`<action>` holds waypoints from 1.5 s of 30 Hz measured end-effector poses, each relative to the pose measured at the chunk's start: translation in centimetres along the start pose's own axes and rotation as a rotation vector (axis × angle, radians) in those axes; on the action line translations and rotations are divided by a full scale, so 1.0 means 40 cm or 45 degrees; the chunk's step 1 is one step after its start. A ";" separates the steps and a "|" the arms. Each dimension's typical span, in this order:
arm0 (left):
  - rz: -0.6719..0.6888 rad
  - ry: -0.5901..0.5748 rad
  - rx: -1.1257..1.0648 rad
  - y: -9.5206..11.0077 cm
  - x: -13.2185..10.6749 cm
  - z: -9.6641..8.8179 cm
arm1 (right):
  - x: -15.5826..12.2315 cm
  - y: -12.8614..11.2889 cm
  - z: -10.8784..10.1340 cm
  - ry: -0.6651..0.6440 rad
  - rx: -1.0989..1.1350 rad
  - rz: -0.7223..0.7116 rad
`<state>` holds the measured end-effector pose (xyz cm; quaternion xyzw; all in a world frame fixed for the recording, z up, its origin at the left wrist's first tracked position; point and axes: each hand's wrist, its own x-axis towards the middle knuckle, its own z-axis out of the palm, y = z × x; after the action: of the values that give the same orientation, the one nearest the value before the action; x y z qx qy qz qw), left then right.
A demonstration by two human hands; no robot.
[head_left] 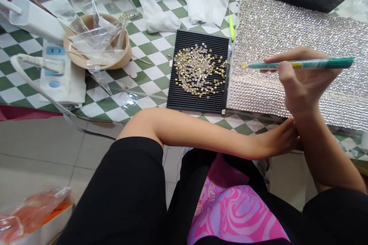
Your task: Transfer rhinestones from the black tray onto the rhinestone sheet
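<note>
The right hand [299,84] is closed around a green pen [301,63] lying level across its fingers, yellow tip pointing left toward the black tray [198,103] of loose rhinestones [198,71], over the rhinestone sheet [287,30], while the left hand [283,138] rests against the right wrist below, holding nothing.

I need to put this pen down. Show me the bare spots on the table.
Bare checkered cloth lies between the wooden bowl and the black ridged tray, and along the near edge below the bowl. Crowded: the tray's rhinestones, the rhinestone sheet under the right hand holding the pen, and the power strip on the left.
</note>
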<state>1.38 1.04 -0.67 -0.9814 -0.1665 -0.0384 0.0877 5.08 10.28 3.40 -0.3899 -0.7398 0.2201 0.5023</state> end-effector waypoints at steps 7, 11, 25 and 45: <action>-0.002 0.151 0.019 0.018 -0.013 0.022 | -0.011 0.014 -0.008 0.129 0.082 0.101; -0.025 0.220 -0.011 0.019 -0.013 0.028 | -0.010 0.029 -0.005 0.138 0.170 0.099; 0.067 -0.097 -0.336 -0.013 0.000 0.003 | -0.028 0.037 -0.031 -0.088 -0.263 -0.289; 0.040 -0.039 -0.311 0.013 0.019 0.042 | -0.028 0.037 -0.028 -0.099 -0.354 -0.332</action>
<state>2.34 1.12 -2.30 -0.9877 -0.1463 -0.0420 -0.0344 6.83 10.20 2.16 -0.3474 -0.8261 0.0637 0.4391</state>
